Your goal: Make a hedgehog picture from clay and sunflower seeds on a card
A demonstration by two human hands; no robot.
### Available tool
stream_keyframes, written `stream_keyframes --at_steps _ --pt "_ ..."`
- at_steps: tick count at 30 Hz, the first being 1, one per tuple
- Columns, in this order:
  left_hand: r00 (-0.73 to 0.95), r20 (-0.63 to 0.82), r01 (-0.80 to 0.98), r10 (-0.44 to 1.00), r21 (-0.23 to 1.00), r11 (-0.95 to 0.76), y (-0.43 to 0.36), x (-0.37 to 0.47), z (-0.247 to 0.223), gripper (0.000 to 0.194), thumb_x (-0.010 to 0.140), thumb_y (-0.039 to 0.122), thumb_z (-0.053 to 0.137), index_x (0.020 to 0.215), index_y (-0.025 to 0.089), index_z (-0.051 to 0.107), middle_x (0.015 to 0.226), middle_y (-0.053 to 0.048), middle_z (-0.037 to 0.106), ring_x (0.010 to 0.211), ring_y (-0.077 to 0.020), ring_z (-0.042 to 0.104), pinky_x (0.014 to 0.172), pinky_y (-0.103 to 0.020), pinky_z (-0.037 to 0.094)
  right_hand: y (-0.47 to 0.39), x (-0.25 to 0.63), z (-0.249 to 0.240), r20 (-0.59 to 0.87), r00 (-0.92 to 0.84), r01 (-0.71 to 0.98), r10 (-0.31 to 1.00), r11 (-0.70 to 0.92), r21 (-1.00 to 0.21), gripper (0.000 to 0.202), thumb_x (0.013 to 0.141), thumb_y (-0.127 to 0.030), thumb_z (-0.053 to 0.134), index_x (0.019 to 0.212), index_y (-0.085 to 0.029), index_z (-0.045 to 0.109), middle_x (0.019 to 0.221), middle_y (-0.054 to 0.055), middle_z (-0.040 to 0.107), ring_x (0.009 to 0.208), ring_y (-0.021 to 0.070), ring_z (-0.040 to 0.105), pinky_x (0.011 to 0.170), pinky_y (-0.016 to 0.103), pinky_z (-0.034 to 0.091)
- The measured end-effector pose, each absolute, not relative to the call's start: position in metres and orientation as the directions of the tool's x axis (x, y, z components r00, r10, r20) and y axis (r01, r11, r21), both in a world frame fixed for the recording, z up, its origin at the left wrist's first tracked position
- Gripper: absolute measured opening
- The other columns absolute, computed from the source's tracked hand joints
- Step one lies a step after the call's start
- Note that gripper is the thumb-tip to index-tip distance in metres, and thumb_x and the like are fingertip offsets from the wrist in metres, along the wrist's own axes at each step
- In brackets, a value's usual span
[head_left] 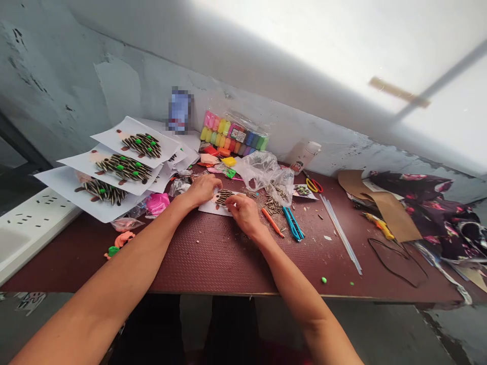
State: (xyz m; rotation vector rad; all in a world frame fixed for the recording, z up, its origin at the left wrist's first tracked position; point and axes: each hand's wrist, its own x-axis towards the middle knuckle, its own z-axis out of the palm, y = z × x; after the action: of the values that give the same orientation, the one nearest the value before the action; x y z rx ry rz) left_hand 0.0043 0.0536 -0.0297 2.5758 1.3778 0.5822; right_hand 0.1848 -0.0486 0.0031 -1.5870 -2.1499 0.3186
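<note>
A small white card [213, 207] bearing a hedgehog shape of striped seeds [224, 197] lies on the dark red table. My left hand [204, 189] rests at the card's upper left edge, its fingers bent; whether it holds anything is hidden. Over the card's right side is my right hand [244, 213], fingertips pinched together at the seeds; what they hold is too small to make out. Loose seeds [274, 205] lie right of this hand, close to an orange pen [273, 222] and a blue tool [292, 223].
Finished-looking hedgehog sheets [127, 170] are stacked at the left by a power strip [34, 223]. Behind lie coloured clay packs [232, 134] and a plastic bag [262, 170]. Scissors [314, 184], clear glue sticks [342, 235] and a yellow glue gun [380, 226] are on the right.
</note>
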Motion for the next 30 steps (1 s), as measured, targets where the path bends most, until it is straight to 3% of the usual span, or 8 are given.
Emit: stream_keyframes --at_steps 23,30 --pt "0.5 0.25 0.772 0.829 0.306 -0.558 0.053 0.004 -0.029 0.034 0.082 0.011 0.054 0.099 0.022 0.08 0.097 -0.009 0.075 0.098 -0.0254 0.069 0.086 -0.033 0.052 -0.051 0.175 0.011 0.133 -0.238 0.912 0.962 0.268 -0.309 0.023 0.099 -0.021 0.056 0.101 -0.024 0.078 0.099 0.005 0.071 0.092 0.0183 0.064 0.077 0.024 0.042" --pt "0.503 0.252 0.757 0.827 0.333 -0.562 0.053 0.004 -0.028 0.031 0.081 0.013 0.057 0.098 0.022 0.081 0.094 -0.009 0.075 0.094 -0.0248 0.069 0.086 -0.032 0.052 -0.055 0.176 0.017 0.161 -0.204 0.91 0.966 0.247 -0.333 0.016 0.096 -0.024 0.06 0.098 -0.025 0.076 0.099 0.003 0.072 0.089 0.0173 0.064 0.076 0.024 0.042"
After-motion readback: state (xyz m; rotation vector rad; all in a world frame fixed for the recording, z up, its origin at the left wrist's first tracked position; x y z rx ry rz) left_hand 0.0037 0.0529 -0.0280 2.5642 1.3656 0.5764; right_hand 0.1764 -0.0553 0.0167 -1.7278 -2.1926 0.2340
